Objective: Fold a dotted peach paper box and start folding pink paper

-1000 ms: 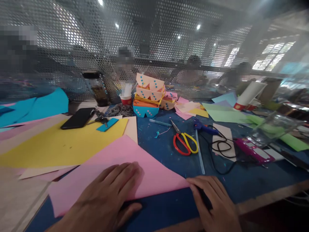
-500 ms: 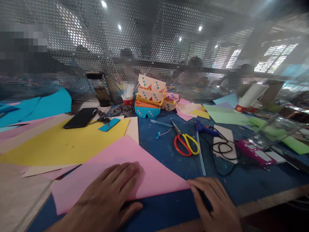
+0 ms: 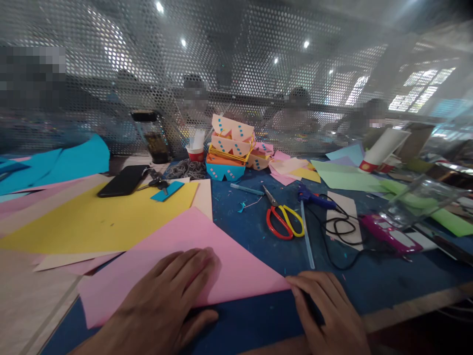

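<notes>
A pink sheet of paper, folded on a slant, lies at the near edge of the blue table. My left hand rests flat on it, fingers stretched out and the thumb reaching past the folded edge. At the paper's pointed right corner, my right hand has its thumb and index fingertip closed on the tip. Beyond the paper lie scissors with one red and one yellow handle. A clear glue stick is just past my right hand, beside a blue glue gun.
A yellow sheet on the left carries a black phone and keys. Folded paper pieces are stacked by a red-and-white cup. A magenta power strip sits right, and a perforated metal screen stands behind.
</notes>
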A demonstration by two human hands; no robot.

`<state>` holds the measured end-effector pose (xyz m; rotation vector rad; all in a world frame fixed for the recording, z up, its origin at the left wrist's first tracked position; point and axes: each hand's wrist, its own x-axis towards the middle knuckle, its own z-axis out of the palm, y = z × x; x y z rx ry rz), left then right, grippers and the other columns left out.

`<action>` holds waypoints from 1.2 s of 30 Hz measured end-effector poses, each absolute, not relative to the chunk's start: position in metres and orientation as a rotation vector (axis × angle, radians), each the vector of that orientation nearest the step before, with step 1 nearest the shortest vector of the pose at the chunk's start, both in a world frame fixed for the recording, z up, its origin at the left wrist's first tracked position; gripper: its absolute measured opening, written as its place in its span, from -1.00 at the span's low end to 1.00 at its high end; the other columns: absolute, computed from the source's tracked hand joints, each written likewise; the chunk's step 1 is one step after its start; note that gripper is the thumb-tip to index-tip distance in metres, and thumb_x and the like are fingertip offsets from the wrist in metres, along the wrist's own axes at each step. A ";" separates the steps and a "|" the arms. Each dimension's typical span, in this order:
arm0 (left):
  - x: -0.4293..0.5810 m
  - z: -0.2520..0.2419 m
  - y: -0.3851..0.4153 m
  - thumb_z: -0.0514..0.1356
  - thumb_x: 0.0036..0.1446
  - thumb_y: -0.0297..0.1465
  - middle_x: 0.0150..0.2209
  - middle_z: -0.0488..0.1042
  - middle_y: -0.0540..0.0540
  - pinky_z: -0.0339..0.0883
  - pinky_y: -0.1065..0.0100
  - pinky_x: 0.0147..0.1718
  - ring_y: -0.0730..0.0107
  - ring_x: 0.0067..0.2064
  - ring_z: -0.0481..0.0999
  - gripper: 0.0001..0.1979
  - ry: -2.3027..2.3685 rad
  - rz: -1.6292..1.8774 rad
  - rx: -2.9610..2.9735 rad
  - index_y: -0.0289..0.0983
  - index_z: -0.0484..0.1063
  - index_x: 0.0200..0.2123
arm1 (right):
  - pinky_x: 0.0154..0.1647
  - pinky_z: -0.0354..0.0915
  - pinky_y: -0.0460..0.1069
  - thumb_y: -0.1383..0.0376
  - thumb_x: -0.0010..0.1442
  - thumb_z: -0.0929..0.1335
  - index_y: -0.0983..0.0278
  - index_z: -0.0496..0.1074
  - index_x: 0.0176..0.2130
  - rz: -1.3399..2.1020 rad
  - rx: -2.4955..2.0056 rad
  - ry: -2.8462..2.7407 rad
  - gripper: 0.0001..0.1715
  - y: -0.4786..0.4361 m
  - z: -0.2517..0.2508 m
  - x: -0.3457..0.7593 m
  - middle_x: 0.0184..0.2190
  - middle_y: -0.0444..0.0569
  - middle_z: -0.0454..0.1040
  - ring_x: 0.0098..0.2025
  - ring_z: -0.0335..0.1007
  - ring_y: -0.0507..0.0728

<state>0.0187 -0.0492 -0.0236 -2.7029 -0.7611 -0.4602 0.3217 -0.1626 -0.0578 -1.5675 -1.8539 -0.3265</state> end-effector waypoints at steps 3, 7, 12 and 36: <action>0.018 -0.025 -0.049 0.16 0.26 0.07 0.18 0.52 -0.15 0.32 0.09 0.06 0.04 0.09 0.51 -0.35 -0.765 -0.454 -2.714 -0.21 0.36 0.25 | -0.13 0.40 0.02 0.35 0.37 0.32 0.19 0.50 -0.04 -0.333 -1.555 -1.860 -0.80 -0.163 -0.058 0.322 -0.21 -0.03 0.53 -0.16 0.48 0.14; 0.019 -0.024 -0.049 0.18 0.26 0.06 0.17 0.53 -0.15 0.30 0.09 0.06 0.05 0.08 0.51 -0.36 -0.762 -0.466 -2.696 -0.23 0.37 0.24 | -0.12 0.39 0.01 0.35 0.38 0.31 0.20 0.50 -0.04 -0.338 -1.566 -1.863 -0.79 -0.163 -0.059 0.321 -0.21 -0.03 0.52 -0.16 0.48 0.14; 0.019 -0.023 -0.049 0.18 0.26 0.05 0.17 0.53 -0.15 0.29 0.10 0.06 0.06 0.08 0.51 -0.36 -0.746 -0.456 -2.683 -0.25 0.37 0.24 | -0.11 0.39 0.02 0.35 0.38 0.32 0.21 0.50 -0.02 -0.314 -1.563 -1.878 -0.78 -0.165 -0.057 0.321 -0.21 -0.02 0.52 -0.16 0.47 0.14; 0.019 -0.021 -0.050 0.15 0.29 0.05 0.17 0.53 -0.13 0.31 0.12 0.06 0.08 0.10 0.50 -0.38 -0.766 -0.454 -2.704 -0.19 0.36 0.26 | -0.11 0.40 0.00 0.33 0.40 0.31 0.24 0.52 -0.03 -0.380 -1.530 -1.943 -0.79 -0.163 -0.055 0.323 -0.21 0.01 0.52 -0.17 0.48 0.13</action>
